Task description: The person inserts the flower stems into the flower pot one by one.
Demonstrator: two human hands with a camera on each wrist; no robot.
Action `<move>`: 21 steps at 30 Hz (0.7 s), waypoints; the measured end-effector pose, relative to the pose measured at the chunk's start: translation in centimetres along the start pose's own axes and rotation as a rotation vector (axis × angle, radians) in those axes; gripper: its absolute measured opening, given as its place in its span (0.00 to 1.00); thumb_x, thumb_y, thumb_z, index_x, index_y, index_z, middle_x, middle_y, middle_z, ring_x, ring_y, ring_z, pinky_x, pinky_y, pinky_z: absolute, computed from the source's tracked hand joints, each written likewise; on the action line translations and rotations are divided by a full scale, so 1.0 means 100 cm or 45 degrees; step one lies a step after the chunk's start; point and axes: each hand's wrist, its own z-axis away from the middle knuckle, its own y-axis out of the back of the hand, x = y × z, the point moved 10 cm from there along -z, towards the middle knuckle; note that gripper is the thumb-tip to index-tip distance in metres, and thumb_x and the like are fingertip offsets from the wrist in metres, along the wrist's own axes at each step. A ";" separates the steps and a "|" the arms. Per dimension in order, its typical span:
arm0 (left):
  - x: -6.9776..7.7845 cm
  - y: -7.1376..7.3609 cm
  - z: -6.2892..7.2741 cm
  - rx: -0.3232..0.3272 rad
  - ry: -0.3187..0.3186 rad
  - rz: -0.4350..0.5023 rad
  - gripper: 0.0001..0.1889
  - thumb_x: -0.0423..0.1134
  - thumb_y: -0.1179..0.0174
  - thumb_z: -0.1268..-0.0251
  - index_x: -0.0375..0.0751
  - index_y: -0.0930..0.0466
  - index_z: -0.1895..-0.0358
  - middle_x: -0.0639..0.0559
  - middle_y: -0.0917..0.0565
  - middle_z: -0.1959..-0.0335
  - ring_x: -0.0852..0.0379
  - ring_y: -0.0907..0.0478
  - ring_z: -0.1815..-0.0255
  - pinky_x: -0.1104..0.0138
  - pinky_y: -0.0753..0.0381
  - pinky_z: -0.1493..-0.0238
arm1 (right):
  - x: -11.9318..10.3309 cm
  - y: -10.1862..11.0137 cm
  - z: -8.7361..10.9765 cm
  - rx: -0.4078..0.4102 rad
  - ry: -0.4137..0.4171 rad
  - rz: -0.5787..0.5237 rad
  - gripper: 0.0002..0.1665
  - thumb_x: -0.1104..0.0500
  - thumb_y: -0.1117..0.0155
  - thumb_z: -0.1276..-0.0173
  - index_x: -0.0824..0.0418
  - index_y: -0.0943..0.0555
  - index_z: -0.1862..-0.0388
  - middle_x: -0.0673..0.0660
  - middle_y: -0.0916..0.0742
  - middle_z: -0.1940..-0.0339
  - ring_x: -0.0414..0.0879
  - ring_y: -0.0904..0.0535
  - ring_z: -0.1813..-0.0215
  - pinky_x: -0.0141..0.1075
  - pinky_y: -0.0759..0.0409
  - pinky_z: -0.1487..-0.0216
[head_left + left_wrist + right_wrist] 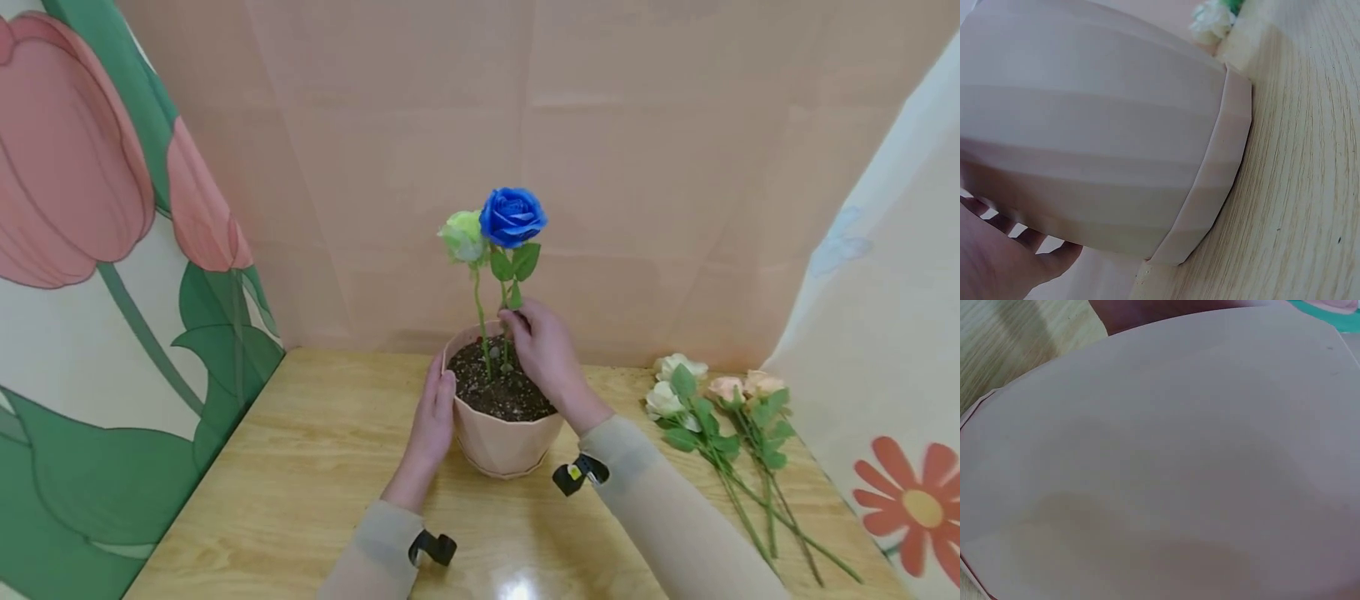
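Note:
A pink faceted flowerpot (506,442) filled with dark soil (517,406) stands on the table. Rising from the soil are a blue rose (513,218) and, to its left, a pale green rose (462,237). My right hand (550,354) pinches the blue rose's stem below its leaves, over the pot. Against the pot's left side rests my left hand (437,408), thumb near the rim. The left wrist view shows the left hand's fingers (1054,262) lying along the pot wall (1104,137). In the right wrist view the pot (1160,462) fills most of the frame and hides the right hand.
Several cut roses, white ones (666,400) and pale pink ones (763,383), lie on the right of the wooden table (300,467). A pink backdrop (390,167) hangs behind the pot. Flower-printed sheets (60,350) flank both sides.

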 end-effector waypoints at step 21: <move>-0.001 -0.002 0.001 -0.002 0.000 -0.017 0.31 0.50 0.66 0.04 0.49 0.50 0.08 0.43 0.43 0.10 0.37 0.46 0.12 0.38 0.47 0.14 | 0.010 -0.002 0.004 -0.006 -0.087 -0.088 0.14 0.56 0.35 0.13 0.63 0.13 0.59 0.62 0.12 0.68 0.50 0.19 0.66 0.46 0.20 0.62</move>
